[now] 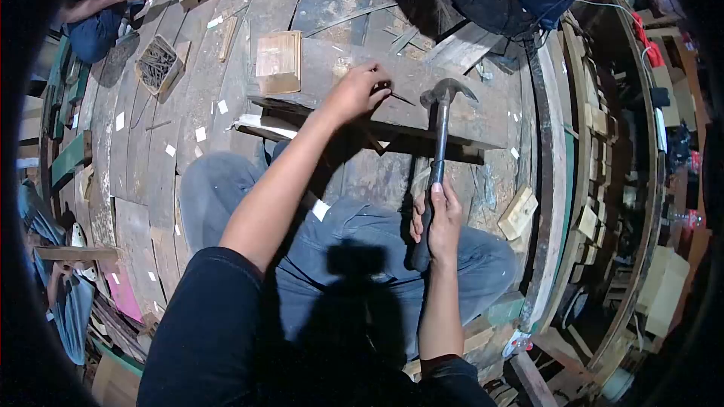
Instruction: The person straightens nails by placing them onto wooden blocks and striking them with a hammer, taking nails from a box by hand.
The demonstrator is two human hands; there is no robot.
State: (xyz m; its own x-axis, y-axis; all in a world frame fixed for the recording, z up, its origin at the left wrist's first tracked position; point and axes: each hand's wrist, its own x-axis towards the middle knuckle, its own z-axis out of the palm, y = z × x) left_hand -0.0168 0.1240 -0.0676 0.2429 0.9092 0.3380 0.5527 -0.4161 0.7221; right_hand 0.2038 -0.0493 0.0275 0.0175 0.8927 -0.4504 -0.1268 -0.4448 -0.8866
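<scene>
One nail (405, 99), partly hidden, pinched in left hand (357, 98), hammer (442, 128) gripped in right hand (442, 220)

Dull dark metal hammer head (446, 92); rough, matt wooden floorboards (139, 158).

The jeans (347, 234) were faded blue, below the black sleeves (207, 316). The floorboards (136, 151) were greyish brown with streaked grain, dotted with white scraps (200, 133), and the wooden block (278, 62) was pale tan. A bright pink patch (123, 294) showed at left.
</scene>
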